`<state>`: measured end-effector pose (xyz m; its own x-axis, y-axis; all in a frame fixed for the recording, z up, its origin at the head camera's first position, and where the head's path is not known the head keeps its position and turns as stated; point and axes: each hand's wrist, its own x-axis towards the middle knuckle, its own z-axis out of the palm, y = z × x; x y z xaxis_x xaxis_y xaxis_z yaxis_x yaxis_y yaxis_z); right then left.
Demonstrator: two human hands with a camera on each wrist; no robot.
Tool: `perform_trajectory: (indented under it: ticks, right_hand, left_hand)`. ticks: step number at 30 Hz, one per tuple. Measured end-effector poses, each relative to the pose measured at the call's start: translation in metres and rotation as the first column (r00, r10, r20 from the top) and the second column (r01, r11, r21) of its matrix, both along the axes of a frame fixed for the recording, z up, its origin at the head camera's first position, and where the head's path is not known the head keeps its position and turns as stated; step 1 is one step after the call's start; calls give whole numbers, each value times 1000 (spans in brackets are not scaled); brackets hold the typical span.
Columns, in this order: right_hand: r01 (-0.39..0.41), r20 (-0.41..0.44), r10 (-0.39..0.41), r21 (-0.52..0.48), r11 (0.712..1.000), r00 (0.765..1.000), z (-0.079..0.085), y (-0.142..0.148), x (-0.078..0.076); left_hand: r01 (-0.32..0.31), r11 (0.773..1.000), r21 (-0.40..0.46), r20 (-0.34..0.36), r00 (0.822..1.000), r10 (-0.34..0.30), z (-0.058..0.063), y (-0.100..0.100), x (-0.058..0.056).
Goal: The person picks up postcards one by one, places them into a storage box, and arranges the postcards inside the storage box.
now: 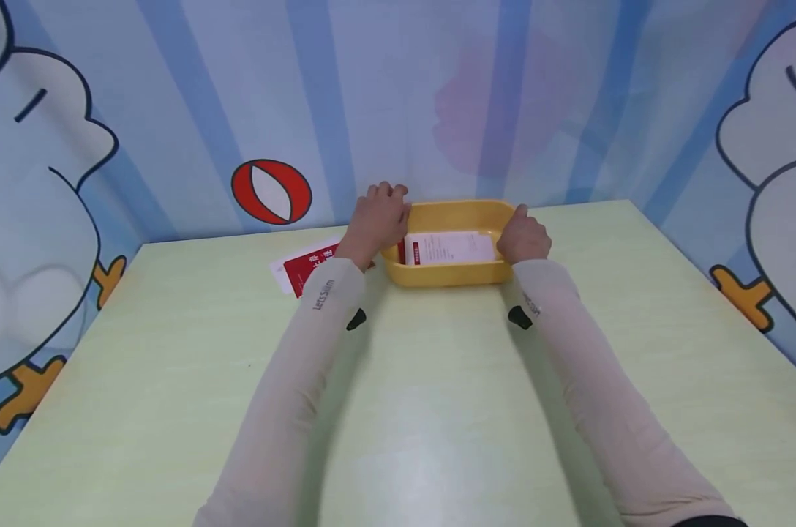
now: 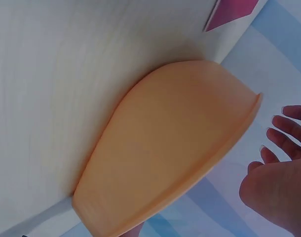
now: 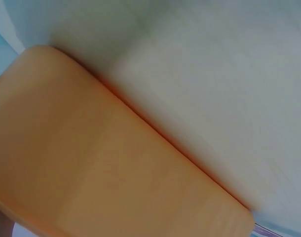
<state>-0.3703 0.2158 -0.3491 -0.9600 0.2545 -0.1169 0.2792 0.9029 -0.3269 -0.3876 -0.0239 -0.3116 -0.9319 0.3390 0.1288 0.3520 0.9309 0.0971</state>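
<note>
A yellow plastic tray [image 1: 447, 275] stands on the table by the back wall. White printed paper [image 1: 452, 247] with a red mark lies inside, and a red piece beside it is partly hidden by the left hand. My left hand [image 1: 378, 223] is at the tray's left end; in the left wrist view its fingers [image 2: 288, 131] are loosely bent and apart from the rim. At the right end, my right hand [image 1: 524, 236] grips the tray's rim. The right wrist view shows mostly the tray's outer side [image 3: 116, 163], with only slivers of the hand.
A red card with white characters [image 1: 306, 267] lies over white paper [image 1: 280, 272] to the left of the tray, partly covered by my left forearm. Behind the pale table [image 1: 431, 410] rises a blue striped wall [image 1: 398, 95] with cartoon prints.
</note>
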Motion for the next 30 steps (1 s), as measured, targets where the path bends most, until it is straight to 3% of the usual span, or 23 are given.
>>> perform_trajectory:
  ticks: [19,30]
  right_hand:
    - [-2,-16,3,29,1000,1000,-7,-2,-2]
    - [2,-14,-2,38,999,1000,-6,-2,0]
  left_hand:
    - [-132,991,40,48,990,130,-6,-45,-10]
    - [-122,992,37,106,987,118,-9,-69,-6]
